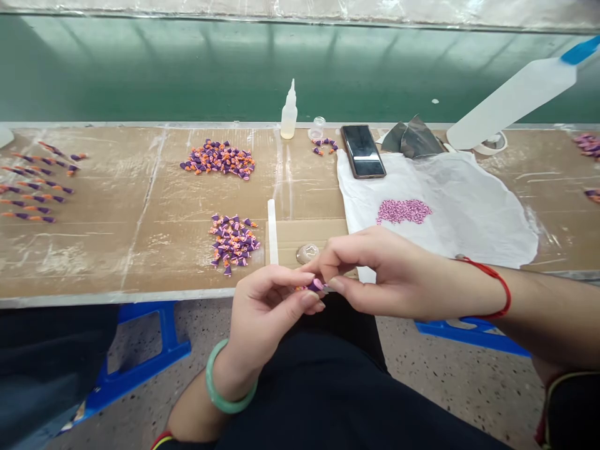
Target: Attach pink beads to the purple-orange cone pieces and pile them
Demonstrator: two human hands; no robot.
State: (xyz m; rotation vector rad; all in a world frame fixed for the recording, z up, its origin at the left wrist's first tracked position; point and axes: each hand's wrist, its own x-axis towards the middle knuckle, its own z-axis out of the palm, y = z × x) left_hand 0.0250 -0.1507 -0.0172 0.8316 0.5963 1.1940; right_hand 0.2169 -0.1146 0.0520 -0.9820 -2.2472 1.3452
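Note:
Just over the table's front edge, my left hand (269, 306) pinches a small purple, pink and orange figure (315, 285) between thumb and fingers. My right hand (375, 269) meets it from the right, its thumb and fingertips closed at the figure's pink end. Whatever those right fingertips hold is too small to make out. Behind the hands, a clear blob (307, 252) rests on a cardboard piece (300, 228) beside a white strip (272, 231). Similar small figures (234, 244) lie in a pile to the left. Tiny pink pieces (404, 211) are heaped on a white cloth (487, 206).
Another figure pile (220, 158) lies farther back, with rows of pieces (37, 181) at far left. A dropper bottle (289, 112), small clear cup (317, 127), phone (362, 151), tape roll (492, 144) and white blade-shaped object (510, 103) line the back. Blue stools (171, 331) stand below.

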